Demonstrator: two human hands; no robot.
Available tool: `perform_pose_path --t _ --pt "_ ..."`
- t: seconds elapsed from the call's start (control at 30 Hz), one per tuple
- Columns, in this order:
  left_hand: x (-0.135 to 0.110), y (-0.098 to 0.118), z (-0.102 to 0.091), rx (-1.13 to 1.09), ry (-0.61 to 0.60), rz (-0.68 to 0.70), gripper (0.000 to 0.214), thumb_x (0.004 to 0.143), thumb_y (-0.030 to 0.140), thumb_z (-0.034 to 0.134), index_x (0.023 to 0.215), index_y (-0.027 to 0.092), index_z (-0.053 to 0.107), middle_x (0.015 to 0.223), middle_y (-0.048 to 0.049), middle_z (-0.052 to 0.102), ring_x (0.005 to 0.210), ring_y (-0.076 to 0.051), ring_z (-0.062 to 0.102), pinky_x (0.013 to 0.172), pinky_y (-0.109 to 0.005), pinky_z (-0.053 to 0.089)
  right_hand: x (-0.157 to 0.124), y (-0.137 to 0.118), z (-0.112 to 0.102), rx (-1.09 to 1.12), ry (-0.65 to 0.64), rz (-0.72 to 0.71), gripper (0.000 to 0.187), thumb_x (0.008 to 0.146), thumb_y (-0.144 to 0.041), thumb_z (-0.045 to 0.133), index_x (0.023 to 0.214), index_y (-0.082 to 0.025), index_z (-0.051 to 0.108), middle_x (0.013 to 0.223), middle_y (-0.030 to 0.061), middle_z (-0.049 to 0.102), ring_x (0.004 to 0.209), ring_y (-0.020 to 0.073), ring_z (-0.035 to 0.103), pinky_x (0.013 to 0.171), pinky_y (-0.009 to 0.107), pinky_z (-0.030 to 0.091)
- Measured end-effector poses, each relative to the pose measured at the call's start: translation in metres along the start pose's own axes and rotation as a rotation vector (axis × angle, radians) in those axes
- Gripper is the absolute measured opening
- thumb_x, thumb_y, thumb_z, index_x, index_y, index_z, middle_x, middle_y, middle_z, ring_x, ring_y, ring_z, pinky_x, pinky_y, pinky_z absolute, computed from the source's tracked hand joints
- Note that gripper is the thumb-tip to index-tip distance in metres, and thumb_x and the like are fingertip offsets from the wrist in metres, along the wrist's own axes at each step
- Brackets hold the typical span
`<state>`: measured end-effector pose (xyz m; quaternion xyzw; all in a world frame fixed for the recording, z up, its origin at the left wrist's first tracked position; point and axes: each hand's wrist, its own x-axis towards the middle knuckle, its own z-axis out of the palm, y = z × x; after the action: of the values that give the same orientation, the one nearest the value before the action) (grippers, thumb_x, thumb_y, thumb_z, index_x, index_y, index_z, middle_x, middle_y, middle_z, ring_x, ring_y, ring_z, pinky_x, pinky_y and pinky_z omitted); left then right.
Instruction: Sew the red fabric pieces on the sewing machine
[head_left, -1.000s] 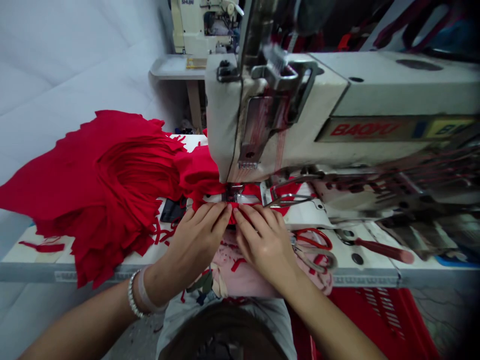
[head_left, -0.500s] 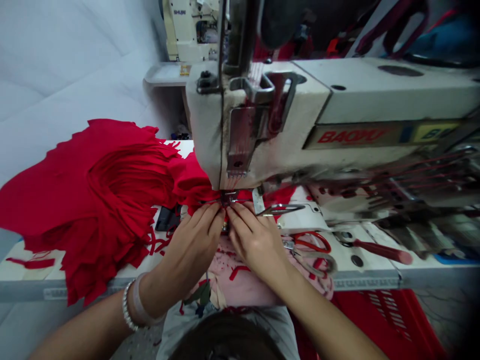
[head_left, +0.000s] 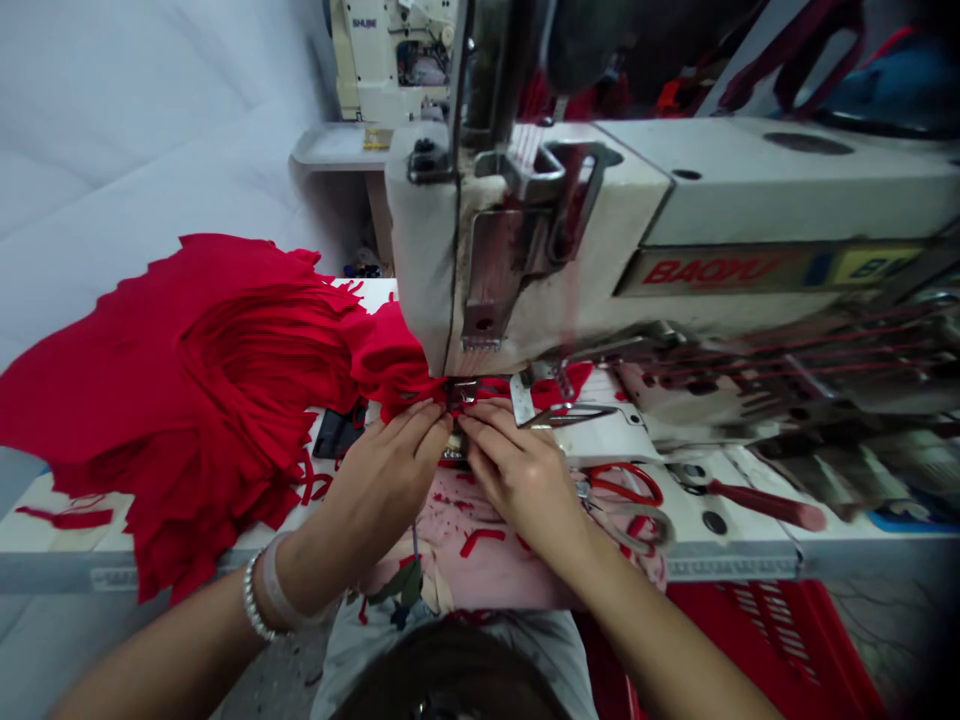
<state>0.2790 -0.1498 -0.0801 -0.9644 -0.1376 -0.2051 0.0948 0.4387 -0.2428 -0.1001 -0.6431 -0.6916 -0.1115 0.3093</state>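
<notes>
Both my hands are close together at the presser foot (head_left: 460, 393) of a white sewing machine (head_left: 555, 260). My left hand (head_left: 397, 455), a beaded bracelet on its wrist, presses its fingers on red fabric (head_left: 394, 355) just left of the foot. Its fingers lie close together, and the fabric edge under them is mostly hidden. My right hand (head_left: 525, 475) is closed, its fingertips pinching the fabric edge just right of the foot. Red thread runs down the machine head to the needles. The fabric passes under the foot and shows again behind it.
A large pile of red fabric pieces (head_left: 217, 390) hangs over the table's front edge at left. Right of my hands lie red-handled scissors (head_left: 626, 483) and a red-handled screwdriver (head_left: 765, 503). Pink cloth (head_left: 450, 540) with red scraps covers the front edge. A red basket (head_left: 772, 640) stands below right.
The view has shifted slightly, so the machine appears a little farther right. My hands stay at the presser foot, and less red fabric shows behind it on the right.
</notes>
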Motion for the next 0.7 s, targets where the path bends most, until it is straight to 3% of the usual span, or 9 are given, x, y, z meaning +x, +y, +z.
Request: perform_pose_path --t 0.33,0.47,0.57,0.63,0.7 --pt "0.001 -0.003 -0.001 -0.008 0.020 0.007 0.034 0.091 0.005 0.041 0.117 0.003 0.063 0.119 -0.0159 0.067 0.107 -0.027 0.065 0.089 -0.038 0.057 0.001 0.002 -0.002 -0.096 -0.034 -0.026 0.029 0.094 -0.011 0.050 0.117 -0.012 0.067 0.114 0.0124 0.069 0.112 0.0218 0.060 0.083 0.036 0.054" --pt "0.005 -0.003 -0.003 0.020 0.043 0.036 0.035 0.093 0.004 0.036 0.115 0.003 0.063 0.116 -0.0156 0.068 0.104 -0.025 0.066 0.088 -0.036 0.056 0.001 -0.004 -0.002 -0.242 -0.020 -0.153 0.029 0.091 -0.007 0.049 0.114 -0.005 0.067 0.111 0.0165 0.069 0.109 0.0259 0.060 0.083 0.038 0.055" --pt "0.004 0.004 -0.004 -0.004 -0.040 0.013 0.033 0.094 0.004 0.036 0.115 0.004 0.061 0.114 -0.0145 0.067 0.104 -0.024 0.065 0.087 -0.037 0.056 0.002 -0.004 -0.004 -0.333 -0.012 -0.281 0.028 0.091 -0.006 0.048 0.111 0.001 0.066 0.112 0.0201 0.068 0.101 0.0266 0.062 0.082 0.038 0.055" --pt "0.002 0.006 -0.004 -0.057 -0.105 -0.036 0.029 0.095 0.008 0.040 0.116 0.007 0.059 0.112 -0.0130 0.066 0.104 -0.024 0.064 0.087 -0.038 0.055 0.005 0.005 -0.007 -0.305 -0.019 -0.375 0.028 0.091 -0.006 0.047 0.111 0.000 0.066 0.112 0.0193 0.068 0.092 0.0229 0.064 0.078 0.035 0.055" --pt "0.002 -0.006 -0.007 -0.154 -0.117 -0.089 0.025 0.098 0.015 0.042 0.118 0.010 0.056 0.111 -0.0105 0.065 0.102 -0.021 0.062 0.086 -0.036 0.054 0.010 0.019 -0.013 -0.196 -0.033 -0.394 0.026 0.095 -0.011 0.046 0.111 -0.006 0.065 0.107 0.0147 0.070 0.085 0.0187 0.065 0.075 0.031 0.054"
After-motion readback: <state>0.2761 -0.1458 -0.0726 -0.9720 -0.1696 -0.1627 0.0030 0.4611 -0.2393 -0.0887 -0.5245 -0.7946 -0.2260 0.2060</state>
